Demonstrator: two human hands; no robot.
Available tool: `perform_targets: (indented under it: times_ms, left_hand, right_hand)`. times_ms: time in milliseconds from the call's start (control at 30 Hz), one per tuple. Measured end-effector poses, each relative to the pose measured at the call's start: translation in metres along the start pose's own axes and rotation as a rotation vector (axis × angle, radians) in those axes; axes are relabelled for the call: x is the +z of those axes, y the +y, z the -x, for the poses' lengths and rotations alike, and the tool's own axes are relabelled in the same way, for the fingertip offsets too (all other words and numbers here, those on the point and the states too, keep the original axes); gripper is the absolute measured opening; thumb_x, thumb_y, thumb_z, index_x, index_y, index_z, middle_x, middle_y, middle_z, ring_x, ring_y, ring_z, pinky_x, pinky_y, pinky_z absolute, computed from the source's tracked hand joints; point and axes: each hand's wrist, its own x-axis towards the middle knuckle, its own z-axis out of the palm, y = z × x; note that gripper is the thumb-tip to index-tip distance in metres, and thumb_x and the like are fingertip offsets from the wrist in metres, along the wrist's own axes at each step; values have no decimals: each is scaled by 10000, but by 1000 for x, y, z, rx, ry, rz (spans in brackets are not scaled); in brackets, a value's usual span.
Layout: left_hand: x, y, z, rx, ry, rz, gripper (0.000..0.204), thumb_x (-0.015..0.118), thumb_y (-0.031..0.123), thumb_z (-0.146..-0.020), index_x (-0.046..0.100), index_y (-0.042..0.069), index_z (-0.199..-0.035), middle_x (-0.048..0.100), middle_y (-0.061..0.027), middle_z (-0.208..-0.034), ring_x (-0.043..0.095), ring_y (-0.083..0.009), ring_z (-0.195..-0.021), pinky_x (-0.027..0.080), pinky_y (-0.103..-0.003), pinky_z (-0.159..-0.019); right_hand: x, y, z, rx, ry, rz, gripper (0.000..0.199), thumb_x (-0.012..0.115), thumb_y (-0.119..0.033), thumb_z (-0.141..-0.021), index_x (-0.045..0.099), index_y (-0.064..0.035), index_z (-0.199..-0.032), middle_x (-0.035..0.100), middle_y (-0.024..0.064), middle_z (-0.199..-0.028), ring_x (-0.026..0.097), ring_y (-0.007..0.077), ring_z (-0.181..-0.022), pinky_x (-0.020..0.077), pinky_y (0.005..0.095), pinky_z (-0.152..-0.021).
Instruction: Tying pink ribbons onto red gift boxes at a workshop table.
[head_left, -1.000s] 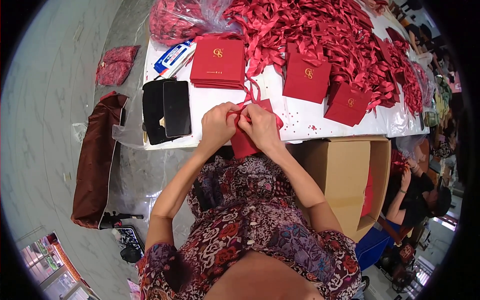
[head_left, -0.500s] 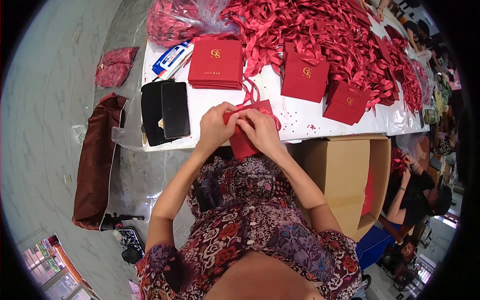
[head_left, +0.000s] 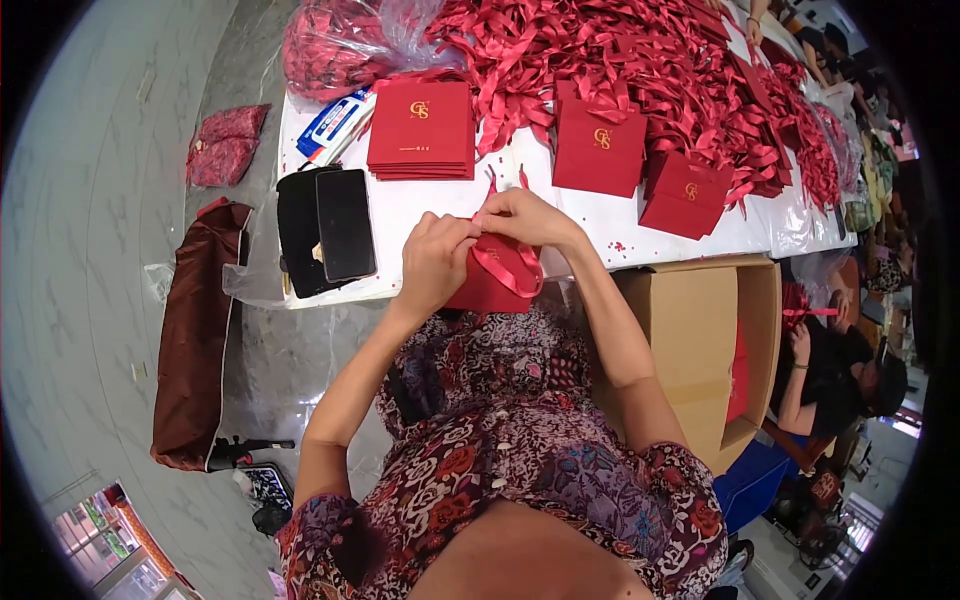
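A small red paper bag (head_left: 488, 298) is at the table's front edge, just above my lap. My left hand (head_left: 436, 262) grips it at the top left corner, fingers closed. My right hand (head_left: 527, 218) pinches at the bag's top edge, its fingertips against those of my left hand, on what looks like the ribbon. A loop of red ribbon handle (head_left: 522, 287) hangs down over the bag's front. Two ribbon ends stick up beyond my fingers. The exact pinch point is hidden by the fingers.
A stack of red bags (head_left: 420, 130) lies beyond, with more bags (head_left: 598, 148) to its right. Ribbon-handled bags form a large heap (head_left: 620, 50) at the back. A black phone (head_left: 345, 225) lies left; a cardboard box (head_left: 690, 350) stands right. Other people (head_left: 840, 380) work at right.
My right hand has shifted up, its wrist now higher. The ribbon loop now hangs over the bag's front, and more of that front shows between my hands.
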Motion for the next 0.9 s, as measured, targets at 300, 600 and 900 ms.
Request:
perform_targets:
  times_ms: [300,600,900]
  left_hand:
    - [-6,-8,1,116,-37,120,138,683,-39,-798,698,46,-905,645,-76,-852,569,-271,-828,476,-355,-735]
    - [-2,-4,-5,19,-30,311,124,661,-49,-814,649,17,-919,591,-117,-871,584,-297,-822,484,-361,-725]
    - [10,-30,7,-106,-32,44,75,708,75,-829,655,51,-876,623,-103,-829,580,-272,-805,447,-373,-737]
  right_hand:
    - [-6,4,-1,-72,-126,-282,184,656,-94,-931,729,20,-1056,731,65,-933,653,107,-861,524,263,-830]
    - [17,4,-13,54,213,-348,202,688,-176,-907,747,18,-906,717,61,-793,636,99,-753,505,274,-708]
    - [2,13,0,32,689,-82,250,705,-271,-867,744,-26,-900,689,101,-699,646,192,-623,496,324,-610]
